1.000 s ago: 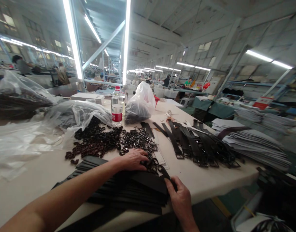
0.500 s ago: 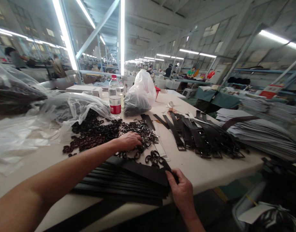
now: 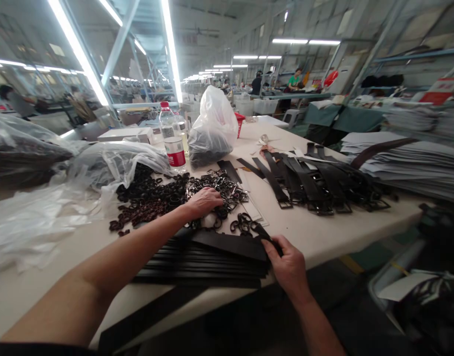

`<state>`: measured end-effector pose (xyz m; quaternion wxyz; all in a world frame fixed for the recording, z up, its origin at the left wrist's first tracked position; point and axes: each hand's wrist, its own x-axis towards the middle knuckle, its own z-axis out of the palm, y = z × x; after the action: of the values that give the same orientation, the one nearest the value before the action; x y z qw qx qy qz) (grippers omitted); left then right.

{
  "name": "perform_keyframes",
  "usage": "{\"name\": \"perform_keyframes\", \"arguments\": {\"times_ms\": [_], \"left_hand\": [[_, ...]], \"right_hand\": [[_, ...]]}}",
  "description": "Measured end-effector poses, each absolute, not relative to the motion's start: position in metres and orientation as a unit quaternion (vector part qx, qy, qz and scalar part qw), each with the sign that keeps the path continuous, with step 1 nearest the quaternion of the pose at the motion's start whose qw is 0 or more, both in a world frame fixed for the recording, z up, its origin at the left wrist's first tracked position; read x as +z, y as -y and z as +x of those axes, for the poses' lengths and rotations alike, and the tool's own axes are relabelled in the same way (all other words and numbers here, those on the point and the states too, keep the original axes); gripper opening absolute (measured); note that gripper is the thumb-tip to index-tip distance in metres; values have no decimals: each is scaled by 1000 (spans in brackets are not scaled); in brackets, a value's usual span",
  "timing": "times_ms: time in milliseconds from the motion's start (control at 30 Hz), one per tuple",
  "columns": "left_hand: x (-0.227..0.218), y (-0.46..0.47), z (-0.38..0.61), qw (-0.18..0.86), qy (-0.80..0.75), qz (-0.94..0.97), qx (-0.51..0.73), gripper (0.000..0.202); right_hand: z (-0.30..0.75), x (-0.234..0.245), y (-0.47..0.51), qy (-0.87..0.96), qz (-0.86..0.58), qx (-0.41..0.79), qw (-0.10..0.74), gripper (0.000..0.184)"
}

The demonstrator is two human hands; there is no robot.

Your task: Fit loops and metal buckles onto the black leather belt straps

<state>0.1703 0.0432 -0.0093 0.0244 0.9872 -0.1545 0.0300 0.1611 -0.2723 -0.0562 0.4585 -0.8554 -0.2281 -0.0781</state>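
Note:
My left hand (image 3: 205, 201) reaches into a heap of metal buckles (image 3: 227, 188), fingers curled downward; their tips are hidden, so I cannot make out what they hold. In my right hand (image 3: 288, 262) the end of a dark belt strap (image 3: 230, 245) is pinched between thumb and fingers. That strap lies across a stack of similar black straps (image 3: 200, 269) at the table's near edge. A few black belt loops (image 3: 243, 224) sit between the two hands. Piles of black loops (image 3: 152, 190) and brown loops (image 3: 136, 215) spread left of the buckles.
Belts with buckles (image 3: 315, 183) lie in a row on the right of the table (image 3: 297, 232), near a stack of papers (image 3: 382, 155). A bottle with a red cap (image 3: 174, 143) and a filled plastic bag (image 3: 214, 131) stand behind the heap. Plastic sheeting (image 3: 37, 217) covers the left side.
The view has shifted and tilted slightly downward. My left hand stays at the buckle heap, and my right hand keeps its hold on the strap end.

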Motion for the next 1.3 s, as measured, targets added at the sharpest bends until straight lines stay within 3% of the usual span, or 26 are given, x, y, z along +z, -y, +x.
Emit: {"name": "perform_keyframes", "arguments": {"times_ms": [300,433,633,800,1300], "left_hand": [[7,-50,162,79,-69,988,115,26],[13,-60,146,112,-133,980,98,34],[8,-61,130,138,-135,980,55,39],[18,-62,129,86,-149,981,86,42],[6,-10,171,21,-104,994,12,20]], "right_hand": [[160,-57,270,240,-851,-77,461,32],[160,-56,269,237,-849,-81,466,31],[160,-58,268,241,-844,-96,469,29],[160,-56,267,240,-846,-103,464,30],[158,-55,267,237,-847,-100,464,28]]}}
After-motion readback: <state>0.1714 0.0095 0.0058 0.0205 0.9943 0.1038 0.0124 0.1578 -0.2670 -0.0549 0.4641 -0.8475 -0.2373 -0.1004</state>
